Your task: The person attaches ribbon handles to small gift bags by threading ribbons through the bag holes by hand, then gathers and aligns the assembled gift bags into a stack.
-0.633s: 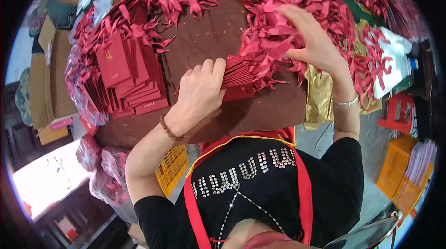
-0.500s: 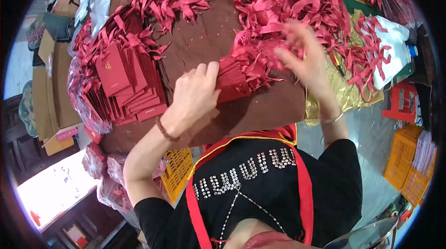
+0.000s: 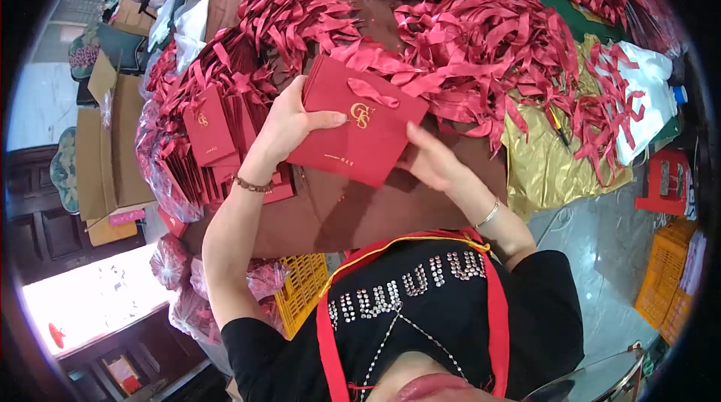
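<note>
A stack of flat red paper gift bags (image 3: 330, 148), with gold print and red ribbon handles, is held up above the brown cloth. My left hand (image 3: 293, 123) grips its left side, thumb lying across the front face. At the right edge my right hand (image 3: 437, 160) closes on the stack, its fingers partly hidden behind it. To the left, more red bags (image 3: 210, 132) stand in a fanned row, their ribbons bunched behind them. A large heap of red ribbon handles (image 3: 481, 49) lies beyond my right hand.
Brown cloth (image 3: 451, 207) covers the table. Gold plastic sheeting (image 3: 541, 169) and a white plastic bag (image 3: 650, 75) lie at the right edge, with a yellow-handled tool (image 3: 559, 126) on the sheeting. An open cardboard box (image 3: 124, 147) stands left; yellow crates (image 3: 668, 274) stand at right.
The bag stack was low on the cloth under my left hand; now it is raised with its printed face showing. My right hand came from the ribbons to the stack's right edge.
</note>
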